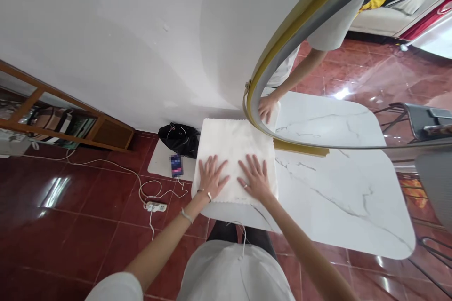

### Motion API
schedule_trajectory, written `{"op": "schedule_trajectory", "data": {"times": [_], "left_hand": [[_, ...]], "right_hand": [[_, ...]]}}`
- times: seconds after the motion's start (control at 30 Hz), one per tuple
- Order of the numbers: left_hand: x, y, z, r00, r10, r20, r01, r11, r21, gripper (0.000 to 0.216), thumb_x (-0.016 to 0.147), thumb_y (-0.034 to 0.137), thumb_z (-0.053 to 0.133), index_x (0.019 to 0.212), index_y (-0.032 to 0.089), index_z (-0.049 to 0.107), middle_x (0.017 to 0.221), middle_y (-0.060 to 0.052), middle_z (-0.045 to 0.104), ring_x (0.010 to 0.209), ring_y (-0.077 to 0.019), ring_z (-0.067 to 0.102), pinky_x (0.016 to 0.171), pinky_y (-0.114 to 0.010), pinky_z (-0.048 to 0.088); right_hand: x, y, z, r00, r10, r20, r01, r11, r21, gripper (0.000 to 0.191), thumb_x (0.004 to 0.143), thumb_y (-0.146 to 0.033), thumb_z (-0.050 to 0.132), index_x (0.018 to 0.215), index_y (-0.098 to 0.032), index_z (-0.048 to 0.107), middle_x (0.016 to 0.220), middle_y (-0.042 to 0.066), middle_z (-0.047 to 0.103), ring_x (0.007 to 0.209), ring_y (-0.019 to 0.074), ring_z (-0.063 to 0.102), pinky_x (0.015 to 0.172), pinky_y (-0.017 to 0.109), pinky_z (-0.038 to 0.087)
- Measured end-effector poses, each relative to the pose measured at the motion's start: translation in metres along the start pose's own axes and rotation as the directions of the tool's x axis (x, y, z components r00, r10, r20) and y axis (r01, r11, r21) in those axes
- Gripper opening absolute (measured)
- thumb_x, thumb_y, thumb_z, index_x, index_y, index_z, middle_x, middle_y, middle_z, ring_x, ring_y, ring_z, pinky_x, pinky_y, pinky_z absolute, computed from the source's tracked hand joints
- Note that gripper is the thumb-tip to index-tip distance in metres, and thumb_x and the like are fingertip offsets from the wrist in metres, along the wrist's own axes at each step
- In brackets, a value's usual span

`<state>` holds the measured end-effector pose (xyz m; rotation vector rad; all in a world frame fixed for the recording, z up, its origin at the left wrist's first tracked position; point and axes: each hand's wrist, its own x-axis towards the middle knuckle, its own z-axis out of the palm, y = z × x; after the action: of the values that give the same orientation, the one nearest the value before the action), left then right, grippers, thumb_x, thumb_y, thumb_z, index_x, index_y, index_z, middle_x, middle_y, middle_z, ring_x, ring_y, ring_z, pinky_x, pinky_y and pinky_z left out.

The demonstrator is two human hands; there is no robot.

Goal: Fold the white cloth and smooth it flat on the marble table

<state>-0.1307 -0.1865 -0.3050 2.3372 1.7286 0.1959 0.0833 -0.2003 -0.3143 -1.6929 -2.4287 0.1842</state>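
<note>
A white cloth (236, 143) with a scalloped edge lies flat on the left end of the marble-patterned table (339, 197). My left hand (211, 178) rests palm down on the left part of the cloth, fingers spread. On its right part my right hand (256, 179) also lies flat with the fingers apart, a ring on one finger. Both hands press on the surface, and neither grips anything. The wrist of my left arm carries bracelets.
A round gold-framed mirror (282, 42) leans over the table, reflecting the room and a person. Left of the table sit a black bag (180, 138), a phone (176, 165) and a power strip (156, 207) with trailing cables. A wooden cabinet (113, 132) stands along the wall.
</note>
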Motion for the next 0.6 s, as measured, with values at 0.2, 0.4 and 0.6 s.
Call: {"op": "schedule_trajectory", "data": {"times": [0.2,0.4,0.6], "left_hand": [[0.064,-0.008,-0.006,0.995,0.064,-0.083,-0.065,0.998,-0.014,0.062,0.094,0.05,0.045,0.15,0.025,0.033,0.162,-0.011,0.017,0.149,-0.032,0.012,0.12,-0.056,0.008],[0.026,-0.004,-0.004,0.995,0.077,-0.064,-0.076,0.997,0.013,0.062,0.094,0.048,0.044,0.15,0.025,0.032,0.162,-0.011,0.015,0.149,-0.0291,0.012,0.12,-0.053,0.011],[-0.053,0.01,0.009,0.993,0.044,-0.106,-0.04,0.998,0.038,0.063,0.092,0.044,0.049,0.15,0.025,0.033,0.161,-0.011,0.019,0.148,-0.0303,0.017,0.119,-0.053,0.015]], "right_hand": [[0.039,0.022,0.001,0.998,0.016,-0.058,-0.016,1.0,-0.016,0.057,0.098,-0.049,0.039,0.151,-0.027,0.032,0.161,0.007,0.019,0.149,0.0282,0.007,0.118,0.056,0.011],[0.007,0.004,0.001,0.999,0.011,-0.045,-0.012,1.0,-0.029,0.059,0.098,-0.049,0.038,0.152,-0.027,0.028,0.162,0.008,0.016,0.149,0.0292,0.005,0.117,0.058,0.01],[-0.059,-0.03,0.003,1.0,-0.012,-0.025,0.011,1.0,-0.017,0.062,0.097,-0.046,0.042,0.154,-0.028,0.023,0.162,0.009,0.014,0.149,0.0324,0.008,0.116,0.06,0.012]]}}
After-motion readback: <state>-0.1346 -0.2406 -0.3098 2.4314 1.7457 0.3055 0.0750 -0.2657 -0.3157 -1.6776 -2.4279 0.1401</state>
